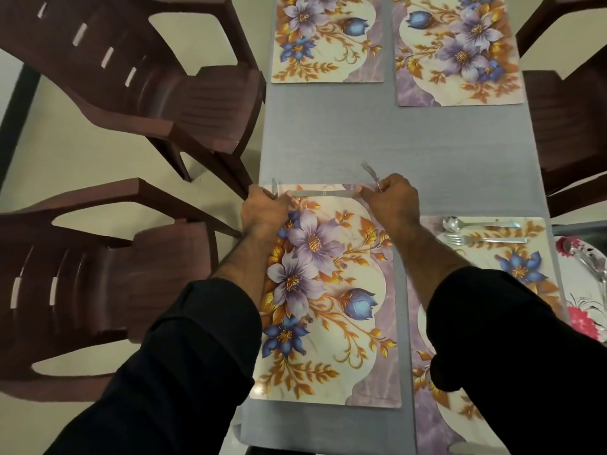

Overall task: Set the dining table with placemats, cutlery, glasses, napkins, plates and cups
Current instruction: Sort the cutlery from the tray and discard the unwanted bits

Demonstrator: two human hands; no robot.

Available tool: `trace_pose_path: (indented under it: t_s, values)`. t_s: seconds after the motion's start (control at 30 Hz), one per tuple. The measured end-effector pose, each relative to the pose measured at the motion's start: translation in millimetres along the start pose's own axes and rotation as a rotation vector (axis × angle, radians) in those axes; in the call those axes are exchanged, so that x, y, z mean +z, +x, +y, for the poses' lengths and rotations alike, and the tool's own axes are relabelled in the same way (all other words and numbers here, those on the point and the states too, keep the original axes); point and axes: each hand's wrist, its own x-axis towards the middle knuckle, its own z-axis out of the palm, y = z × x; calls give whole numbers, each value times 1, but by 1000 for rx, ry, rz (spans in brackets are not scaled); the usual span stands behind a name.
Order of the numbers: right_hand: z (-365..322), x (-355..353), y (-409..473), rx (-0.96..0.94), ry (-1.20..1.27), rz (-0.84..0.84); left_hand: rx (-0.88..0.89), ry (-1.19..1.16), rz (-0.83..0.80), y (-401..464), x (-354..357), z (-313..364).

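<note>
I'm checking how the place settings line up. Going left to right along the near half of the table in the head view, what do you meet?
Near brown chair → left hand → knife held over the near-left placemat → right hand with a fork → spoon and fork on the near-right placemat → floral plate.

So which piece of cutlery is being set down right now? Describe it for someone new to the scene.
On the grey table, find the near-left placemat. Along its far edge lies a knife, pinched between both hands; unlike the right hand's fork, it lies flat.
</note>
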Motion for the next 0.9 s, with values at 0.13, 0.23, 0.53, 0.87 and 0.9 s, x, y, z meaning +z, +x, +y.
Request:
trace_pose_path:
  t_s: [0.13,0.23,0.53,0.87,0.9]
  values:
    - [5,-15,-24,-15,170,45,61,-265,-169,-22,-17,-16]
    - [16,-15,-52,0,402,-170,344,-284,-305,-62,-29,-37]
    - [43,-34,-124,-66,429,-464,709,81,-309,-158,-40,-37]
    - [116,-48,-197,-273,-40,-501,706,394,-432,-218,-47,-111]
    - [124,-45,-209,-259,-74,-511,742,432,-433,-223,-46,-121]
